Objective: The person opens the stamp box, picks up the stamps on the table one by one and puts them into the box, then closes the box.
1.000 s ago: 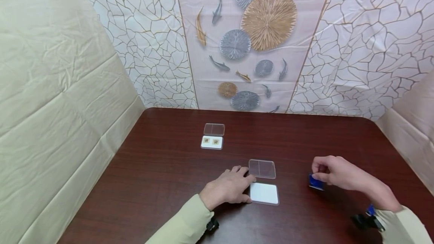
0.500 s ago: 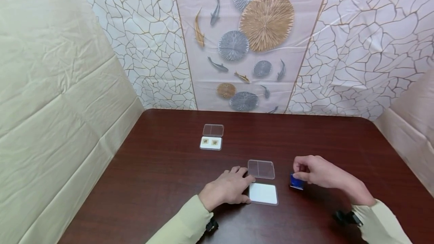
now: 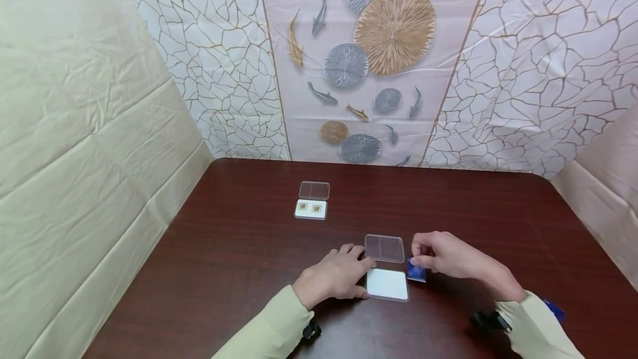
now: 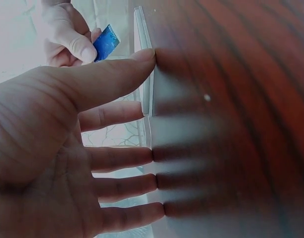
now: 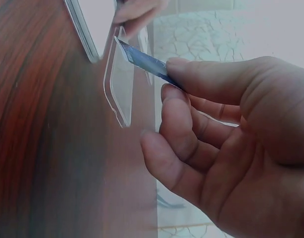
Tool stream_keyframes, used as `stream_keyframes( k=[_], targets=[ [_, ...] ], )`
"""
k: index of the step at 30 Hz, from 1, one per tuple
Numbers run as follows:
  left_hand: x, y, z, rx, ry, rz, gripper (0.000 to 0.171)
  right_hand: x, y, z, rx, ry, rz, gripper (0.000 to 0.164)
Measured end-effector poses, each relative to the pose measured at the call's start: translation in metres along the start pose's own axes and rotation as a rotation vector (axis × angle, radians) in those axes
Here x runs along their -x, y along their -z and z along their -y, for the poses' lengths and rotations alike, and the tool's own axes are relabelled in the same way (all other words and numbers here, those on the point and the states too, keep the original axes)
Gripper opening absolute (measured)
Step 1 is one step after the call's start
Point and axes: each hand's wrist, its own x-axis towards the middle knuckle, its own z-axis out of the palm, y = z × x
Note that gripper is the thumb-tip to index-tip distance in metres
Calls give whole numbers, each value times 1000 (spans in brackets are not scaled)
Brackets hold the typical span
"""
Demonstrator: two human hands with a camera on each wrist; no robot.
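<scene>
My right hand [image 3: 448,256] pinches a small flat blue piece [image 3: 416,271] between thumb and fingers, just right of a small clear plastic case. In the right wrist view the blue piece [image 5: 147,63] looks thin, with a pale edge; its exact kind is unclear. The case has a white-filled base [image 3: 387,284] and a transparent lid [image 3: 384,249] lying flat behind it. My left hand [image 3: 336,274] rests at the left side of this case, thumb and forefinger touching its edge. In the left wrist view the left hand's fingers [image 4: 125,158] are straight, their tips on the tabletop.
A similar open case [image 3: 311,216] lies farther back, two small printed squares on its white base. Another blue piece [image 3: 554,310] is partly hidden behind the right sleeve. Fabric walls surround the dark wooden table [image 3: 239,248] at the back and sides.
My right hand has moved left with the blue piece, from well right of the near case to close beside it. The left hand has stayed in place.
</scene>
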Motion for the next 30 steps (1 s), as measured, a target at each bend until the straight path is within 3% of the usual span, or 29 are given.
stream_keyframes(
  k=[13,21,30],
  targets=[
    [-1,0,0,-13,10,-2,57,-19,-21,10,-48,32,46,21],
    [-1,0,0,-19,5,-11,56,-25,-35,16,-138,33,78,24],
    [-2,-2,0,-32,-4,-25,58,-28,-44,21,-213,-43,85,22]
  ],
)
